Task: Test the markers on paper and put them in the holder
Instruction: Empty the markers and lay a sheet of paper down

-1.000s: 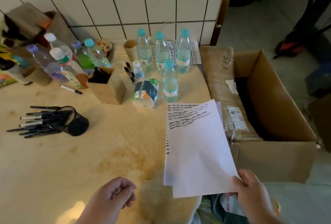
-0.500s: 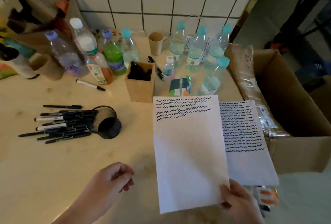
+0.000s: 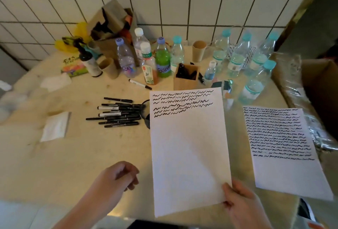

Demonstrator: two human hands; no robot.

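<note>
My right hand (image 3: 243, 205) pinches the lower right corner of a white sheet of paper (image 3: 188, 155) with a few black squiggle lines at its top. A second sheet (image 3: 285, 152), nearly filled with squiggles, lies on the table to the right. My left hand (image 3: 117, 177) hovers over the table with fingers curled and nothing in it. A pile of black markers (image 3: 118, 112) lies left of a tipped black mesh cup (image 3: 146, 113), partly hidden by the held sheet. A wooden holder (image 3: 185, 77) with dark markers inside stands behind the sheet. One white marker (image 3: 140, 84) lies apart.
Several plastic bottles (image 3: 161, 58) and a paper cup (image 3: 199, 50) crowd the back of the table by the tiled wall. An open cardboard box (image 3: 318, 86) stands at the right edge. A folded white paper (image 3: 54, 129) and a torn carton (image 3: 111, 25) are on the left.
The view has swung left. My right hand has carried the top sheet to the left, and the filled sheet now lies apart on the right. My left hand stays curled.
</note>
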